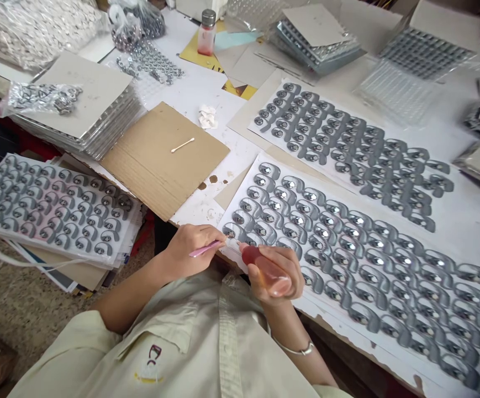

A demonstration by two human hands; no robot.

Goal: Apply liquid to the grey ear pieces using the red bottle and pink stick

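Observation:
My left hand (188,249) is closed in a pinch on a thin pink stick (205,249), whose tip points right. My right hand (279,271) is wrapped round a small squeeze bottle of reddish liquid (264,268); its white nozzle meets the stick's tip at the near left corner of a white sheet (393,337). That sheet carries several rows of grey metal pieces with shiny domes (347,249). A thin bracelet sits on my right wrist.
A second sheet of grey pieces (347,143) lies behind, a third (53,207) on a stack at left. A cardboard piece (161,160) holds a cotton swab (182,145). Farther back are a red-liquid bottle (207,33), bags of metal parts and stacked blister trays (318,44).

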